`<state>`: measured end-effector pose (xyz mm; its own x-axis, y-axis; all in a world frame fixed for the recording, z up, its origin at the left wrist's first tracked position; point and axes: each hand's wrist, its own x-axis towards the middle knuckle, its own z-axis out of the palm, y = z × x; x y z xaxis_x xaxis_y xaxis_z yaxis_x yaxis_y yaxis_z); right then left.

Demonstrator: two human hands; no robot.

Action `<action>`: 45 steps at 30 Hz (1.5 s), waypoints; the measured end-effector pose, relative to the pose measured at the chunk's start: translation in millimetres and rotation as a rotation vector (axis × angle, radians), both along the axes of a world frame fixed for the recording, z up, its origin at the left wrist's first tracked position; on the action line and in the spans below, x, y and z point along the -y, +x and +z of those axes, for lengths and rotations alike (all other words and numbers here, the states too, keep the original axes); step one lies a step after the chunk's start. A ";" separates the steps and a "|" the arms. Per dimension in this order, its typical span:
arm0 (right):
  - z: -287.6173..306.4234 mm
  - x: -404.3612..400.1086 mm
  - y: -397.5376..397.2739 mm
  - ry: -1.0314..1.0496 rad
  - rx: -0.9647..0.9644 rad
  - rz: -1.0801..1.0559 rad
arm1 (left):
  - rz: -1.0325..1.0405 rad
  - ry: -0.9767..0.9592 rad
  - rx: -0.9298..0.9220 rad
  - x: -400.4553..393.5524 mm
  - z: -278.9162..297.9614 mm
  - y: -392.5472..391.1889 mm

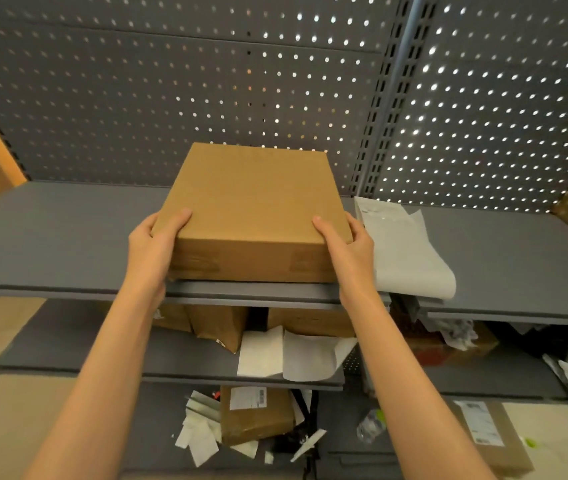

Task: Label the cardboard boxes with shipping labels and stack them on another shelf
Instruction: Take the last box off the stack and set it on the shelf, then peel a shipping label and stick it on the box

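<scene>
On the upper shelf, head view: I hold a cardboard box (pixel 251 216) by its two near corners, its underside resting on the grey shelf (pixel 50 237) close to the front edge.
Left hand: my left hand (pixel 152 242) wraps the near-left corner, thumb laid on the top face and fingers curled down the side, so it grips the box.
Right hand: my right hand (pixel 346 245) mirrors it on the near-right corner, thumb on top, fingers round the side, also gripping.
Why this hold: a hand on each corner keeps the wide, flat box level and lets me slide or square it, I judge.
Box top: plain brown, with no label that I can see on the faces showing.
Label sheets: a pale backing sheet (pixel 404 247) lies just beside the box on the right, its end drooping over the shelf edge, within easy reach for labelling.
Lower shelf: other brown boxes (pixel 220 323) and loose white papers (pixel 289 355) sit below.
Bottom level: a labelled box (pixel 255 415) lies among paper scraps.
Backdrop: perforated grey panel (pixel 171 81) closes off the shelf behind.
</scene>
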<state>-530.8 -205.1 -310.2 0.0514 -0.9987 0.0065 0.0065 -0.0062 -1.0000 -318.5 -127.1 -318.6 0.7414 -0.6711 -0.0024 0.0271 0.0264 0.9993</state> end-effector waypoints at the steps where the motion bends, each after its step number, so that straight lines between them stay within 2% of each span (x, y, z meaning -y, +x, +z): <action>1: -0.9 2.1 -0.2 0.009 -0.002 -0.003 | -0.001 0.005 0.000 0.8 -0.3 -0.8; 29: -8.9 21.9 6.5 0.035 0.013 -0.015 | -0.081 0.097 0.099 20.9 -3.5 13.2; 32: -7.7 20.4 5.3 0.045 0.011 0.003 | -0.021 0.161 0.231 17.5 -0.7 13.7; 39: -1.6 16.2 -1.1 -0.044 -0.085 -0.011 | 0.079 0.193 0.749 7.4 28.2 -5.5; 45: -0.2 9.1 -22.4 -0.253 -0.247 -0.145 | -0.099 0.074 1.019 14.2 35.4 -42.9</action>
<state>-553.2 -214.3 -310.4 -0.0596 -0.9641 0.2588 -0.2532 -0.2362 -0.9381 -361.5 -141.2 -283.2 0.3557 -0.7530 0.5537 -0.8368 0.0073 0.5475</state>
